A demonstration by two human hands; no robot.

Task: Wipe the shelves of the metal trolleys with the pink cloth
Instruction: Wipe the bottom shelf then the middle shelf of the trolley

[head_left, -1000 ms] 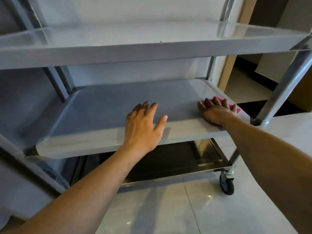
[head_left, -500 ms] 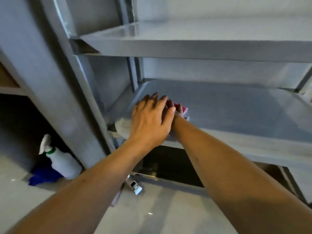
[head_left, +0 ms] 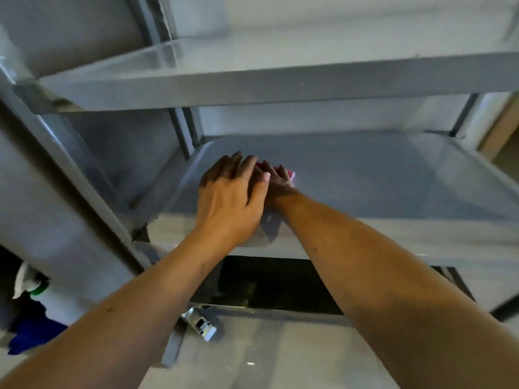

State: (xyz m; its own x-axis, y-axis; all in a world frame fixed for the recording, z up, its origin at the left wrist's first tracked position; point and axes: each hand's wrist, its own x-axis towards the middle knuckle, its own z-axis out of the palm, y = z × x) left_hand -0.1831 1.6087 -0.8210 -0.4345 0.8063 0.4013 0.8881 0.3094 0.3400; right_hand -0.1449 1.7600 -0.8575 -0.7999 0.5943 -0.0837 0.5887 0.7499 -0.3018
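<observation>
While your hands stay near the left front corner of the middle shelf [head_left: 365, 175], most of its surface to the right lies open up to the raised rim. Your left hand [head_left: 230, 197] lies flat with straight fingers, partly over your right hand [head_left: 276, 182]. Your right hand presses the pink cloth [head_left: 289, 173] on the shelf; how its fingers lie, you cannot tell. A spray bottle [head_left: 53, 301] stands on the floor at left.
</observation>
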